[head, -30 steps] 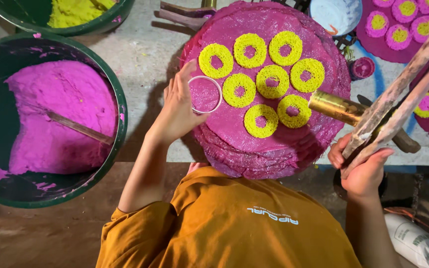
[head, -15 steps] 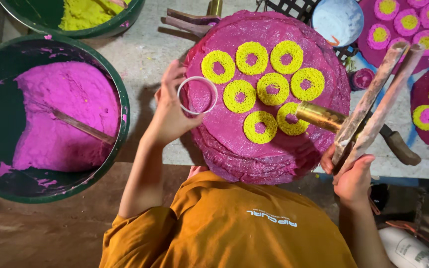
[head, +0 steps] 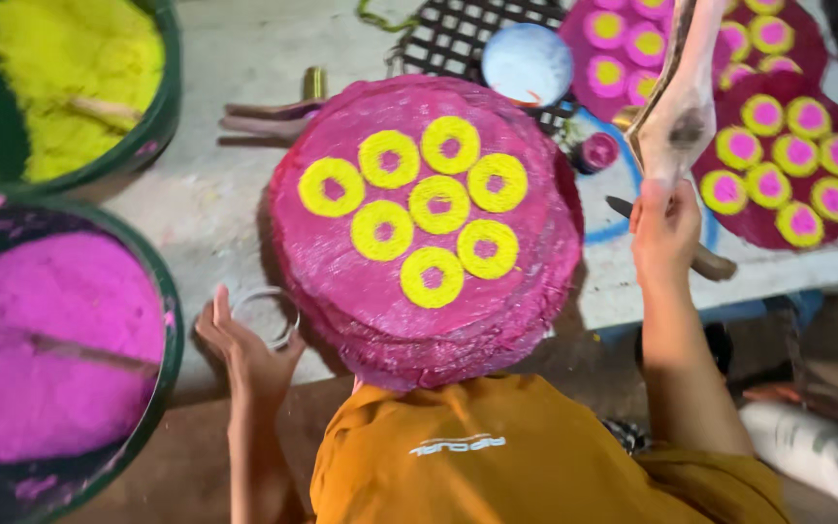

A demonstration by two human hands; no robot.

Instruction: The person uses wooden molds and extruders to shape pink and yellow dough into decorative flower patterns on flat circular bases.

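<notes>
Grey concrete bench (head: 225, 209) under pink discs (head: 424, 228)

The stack of round sheets (head: 419, 233) at centre is magenta, patterned with seven yellow rings with pink middles; the discs (head: 783, 146) at upper right are darker magenta with yellow-rimmed pink dots; the tub (head: 162, 330) at lower left is dark green, holding bright pink powder (head: 50, 349); the tub (head: 162, 107) at upper left holds yellow powder (head: 60, 68); the shirt (head: 526, 456) is mustard orange; the bench (head: 215, 204) is pale grey.

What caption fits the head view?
Left hand holds a metal ring beside a pink disc stack; right hand lifts a wooden tool.
</notes>
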